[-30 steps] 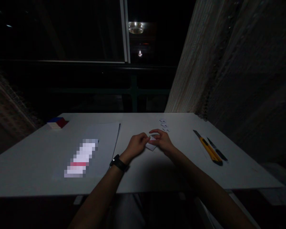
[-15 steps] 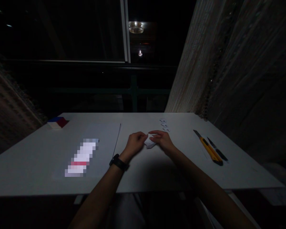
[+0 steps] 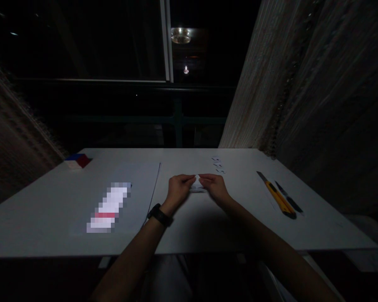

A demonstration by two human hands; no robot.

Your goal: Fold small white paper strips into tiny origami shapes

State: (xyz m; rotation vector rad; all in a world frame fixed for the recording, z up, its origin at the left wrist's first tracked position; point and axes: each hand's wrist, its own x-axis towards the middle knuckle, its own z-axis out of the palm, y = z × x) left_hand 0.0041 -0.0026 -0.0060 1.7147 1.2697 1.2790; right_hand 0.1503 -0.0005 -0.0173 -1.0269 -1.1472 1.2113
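A small piece of white folded paper [image 3: 196, 185] sits on the white table [image 3: 208, 222] between my two hands. My left hand [image 3: 178, 191], with a dark watch on its wrist, pinches the paper's left side with closed fingers. My right hand [image 3: 214, 187] pinches the paper's right side, fingers curled on it. The hands nearly touch above the paper, which shows as a small peak between the fingertips.
A yellow utility knife [image 3: 279, 197] and a dark pen [image 3: 288, 198] lie at the right. Several small paper scraps [image 3: 218, 165] lie behind the hands. A white sheet [image 3: 126, 188] bears a blurred item. A coloured block [image 3: 77, 160] rests far left. Curtains hang on both sides.
The hands have drawn closer together and the paper now stands more compact between the fingertips, where earlier it lay lower and tilted under the right hand.
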